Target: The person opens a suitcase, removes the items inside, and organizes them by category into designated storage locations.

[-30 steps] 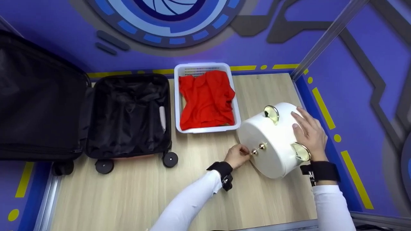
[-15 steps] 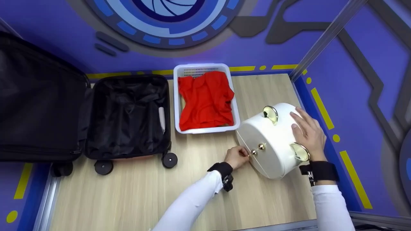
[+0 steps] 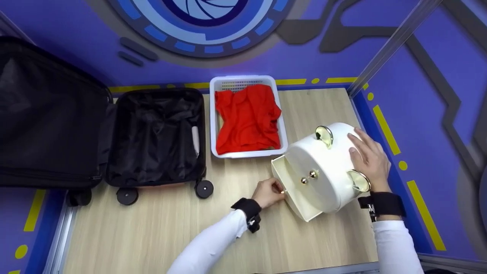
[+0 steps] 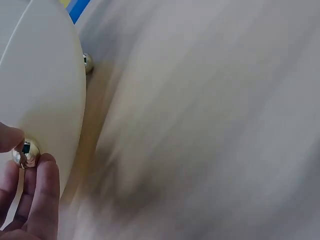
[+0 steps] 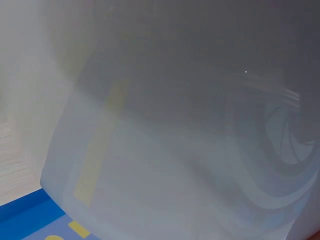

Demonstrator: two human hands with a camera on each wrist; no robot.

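Note:
A white rounded drawer box (image 3: 328,156) with gold ear-like rings (image 3: 359,180) lies on the table at the right in the head view. Its lower drawer (image 3: 292,205) is pulled partly out, and no contents show inside. My left hand (image 3: 267,194) pinches that drawer's gold knob (image 4: 30,153) between thumb and fingers. Two more gold knobs (image 3: 312,174) sit on the box's front. With fingers spread, my right hand (image 3: 369,161) rests on top of the box, near its back. The right wrist view is filled by the box's glossy white surface.
Left of the box, a white basket (image 3: 283,133) holds a red cloth (image 3: 249,120). An open black suitcase (image 3: 156,152) lies farther left, with a small pale object (image 3: 195,140) inside. Patterned blue walls (image 3: 418,125) border the table (image 3: 228,243) behind and to the right.
My left hand has moved left and toward me, drawing the lower drawer out of the box from nearly closed. My right hand has stayed on the box.

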